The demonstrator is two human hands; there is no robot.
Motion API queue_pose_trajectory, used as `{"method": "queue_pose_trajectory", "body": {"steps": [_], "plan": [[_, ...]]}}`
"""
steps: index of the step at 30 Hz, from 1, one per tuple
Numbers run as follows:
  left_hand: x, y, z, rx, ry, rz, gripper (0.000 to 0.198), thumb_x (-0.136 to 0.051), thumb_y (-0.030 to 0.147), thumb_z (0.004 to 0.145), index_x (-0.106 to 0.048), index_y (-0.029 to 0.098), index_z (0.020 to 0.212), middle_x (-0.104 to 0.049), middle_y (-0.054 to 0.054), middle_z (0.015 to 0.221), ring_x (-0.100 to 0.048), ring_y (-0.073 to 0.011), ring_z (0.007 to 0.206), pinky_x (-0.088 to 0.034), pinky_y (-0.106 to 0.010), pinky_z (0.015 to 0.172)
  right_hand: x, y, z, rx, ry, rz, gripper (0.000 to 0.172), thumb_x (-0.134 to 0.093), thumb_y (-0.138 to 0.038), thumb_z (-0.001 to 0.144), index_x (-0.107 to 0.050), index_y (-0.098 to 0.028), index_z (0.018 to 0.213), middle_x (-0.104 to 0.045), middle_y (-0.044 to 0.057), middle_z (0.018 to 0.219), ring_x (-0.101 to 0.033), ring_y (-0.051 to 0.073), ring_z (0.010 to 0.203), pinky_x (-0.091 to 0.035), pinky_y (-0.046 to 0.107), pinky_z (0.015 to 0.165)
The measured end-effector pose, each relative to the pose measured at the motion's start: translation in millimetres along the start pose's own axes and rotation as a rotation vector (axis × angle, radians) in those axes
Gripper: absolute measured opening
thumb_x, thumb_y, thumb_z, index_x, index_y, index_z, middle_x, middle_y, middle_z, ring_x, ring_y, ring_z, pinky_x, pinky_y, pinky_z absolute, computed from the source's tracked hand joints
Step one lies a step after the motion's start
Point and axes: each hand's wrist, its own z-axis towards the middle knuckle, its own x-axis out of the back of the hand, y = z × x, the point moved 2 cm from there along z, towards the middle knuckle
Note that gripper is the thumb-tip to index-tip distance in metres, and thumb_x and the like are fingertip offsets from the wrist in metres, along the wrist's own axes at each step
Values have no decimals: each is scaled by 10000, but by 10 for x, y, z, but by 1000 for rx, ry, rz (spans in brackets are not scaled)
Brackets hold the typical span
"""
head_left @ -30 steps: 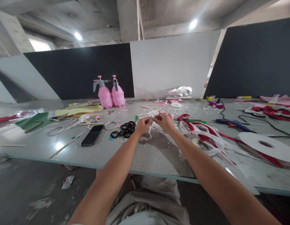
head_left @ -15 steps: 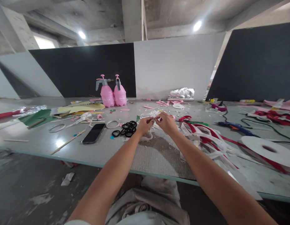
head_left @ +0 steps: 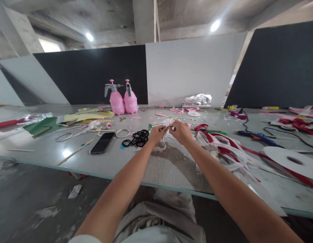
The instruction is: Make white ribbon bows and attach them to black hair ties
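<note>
My left hand and my right hand meet above the middle of the table, fingertips pinched close together. Between them is a small white piece, perhaps ribbon, too small and too covered by my fingers to make out. White ribbon scraps lie just behind and under the fingers. A white loop of ribbon shows below my left hand. Left of that hand is a pile of black rings, seemingly hair ties. Red and white ribbons lie in a tangle to the right of my right hand.
A phone lies at left, with a wooden stick beside it. Two pink spray bottles stand at the back. On the right are a blue glue gun and a white ribbon spool. Paper scraps are scattered about.
The view has shifted slightly, so everything sits a little further right. Both hands stay pinched together in the same place over the table.
</note>
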Motion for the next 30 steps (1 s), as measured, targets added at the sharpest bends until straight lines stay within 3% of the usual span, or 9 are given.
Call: {"method": "queue_pose_trajectory", "body": {"steps": [5,15,21,24,30], "plan": [[35,-83,42,33,75,3,382,-558,447,794,-734,113,845,-654,-33,731,-525,-126,664,-386,-225,623,-13,2,-7,1,55,105,206,-515,-261,856,-701,-174,852,-674,46,875,-592,130,717,-401,225,690],[34,-90,38,40,75,-46,358,-605,445,751,-713,107,802,-599,-7,682,-475,-107,620,-364,-222,600,-39,36,1,-22,-2,88,208,-532,-276,850,-719,-184,854,-688,48,855,-597,147,729,-408,238,692],[7,-68,13,52,24,-6,389,-594,492,762,-702,119,771,-534,15,604,-398,-85,537,-293,-220,516,3,18,-8,-8,31,96,193,-538,-263,848,-708,-175,874,-682,53,874,-591,140,722,-404,237,694],[13,-56,13,36,45,-17,376,-599,477,762,-702,115,772,-560,7,633,-420,-89,558,-314,-218,536,7,11,-10,1,36,101,189,-545,-272,845,-706,-178,877,-680,49,877,-588,137,712,-402,235,681],[7,-55,-10,14,9,88,365,-580,457,791,-733,125,813,-593,3,603,-436,-93,519,-307,-221,517,-1,32,13,-6,-73,5,189,-551,-273,839,-718,-192,874,-696,46,894,-610,156,766,-380,239,652]]}}
